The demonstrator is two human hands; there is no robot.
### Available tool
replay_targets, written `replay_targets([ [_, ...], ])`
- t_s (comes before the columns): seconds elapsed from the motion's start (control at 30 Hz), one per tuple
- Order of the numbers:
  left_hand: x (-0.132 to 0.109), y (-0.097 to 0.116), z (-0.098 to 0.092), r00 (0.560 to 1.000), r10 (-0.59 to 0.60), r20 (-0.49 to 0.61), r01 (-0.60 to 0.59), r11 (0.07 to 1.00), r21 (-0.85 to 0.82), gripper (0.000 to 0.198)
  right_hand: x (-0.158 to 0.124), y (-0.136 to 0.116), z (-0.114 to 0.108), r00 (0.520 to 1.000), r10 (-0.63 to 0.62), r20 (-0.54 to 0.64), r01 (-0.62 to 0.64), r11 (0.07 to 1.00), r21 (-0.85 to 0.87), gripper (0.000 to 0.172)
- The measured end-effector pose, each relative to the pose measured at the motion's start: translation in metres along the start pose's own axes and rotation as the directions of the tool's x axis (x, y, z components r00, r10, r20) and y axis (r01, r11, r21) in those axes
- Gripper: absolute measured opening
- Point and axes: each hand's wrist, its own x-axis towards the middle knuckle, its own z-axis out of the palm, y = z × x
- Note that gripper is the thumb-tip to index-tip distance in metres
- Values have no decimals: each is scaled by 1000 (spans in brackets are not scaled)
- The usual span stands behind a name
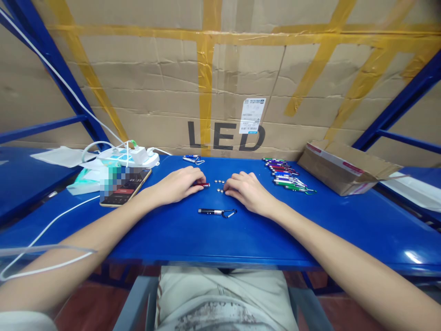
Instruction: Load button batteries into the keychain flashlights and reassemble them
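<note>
My left hand [181, 183] rests on the blue table [220, 239] with its fingers curled round a small red keychain flashlight [203, 185], whose tip sticks out to the right. My right hand [245, 188] lies palm down, fingers bent, its fingertips touching a cluster of small silver button batteries [219, 185] between the two hands. A black keychain flashlight with a carabiner [217, 212] lies loose in front of the hands, touched by neither.
Several coloured keychain flashlights [287, 177] lie in a row at the right, beside an open cardboard box [344, 168]. A phone [124, 187], a power strip [129, 156] with white cables, and a silver-blue flashlight [193, 159] sit at the left and back. A taped cardboard wall closes the back.
</note>
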Motion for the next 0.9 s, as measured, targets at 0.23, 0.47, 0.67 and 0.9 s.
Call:
replay_targets([
  [0.23,5,15,0,997,-15,-74,2,984,-178,23,-3,-2,0,1000,2,0,-2,999,-43,12],
  [0.47,7,27,1,989,-47,-140,7,960,-279,20,-5,-2,-9,998,46,-51,-36,984,176,11],
  [0.67,6,32,1,983,-59,-172,3,950,-313,17,-5,-5,-18,973,162,-164,-63,873,484,10],
  [0.9,7,34,4,984,-38,-177,-23,943,-333,19,-4,-6,-17,971,72,-229,69,831,552,19],
])
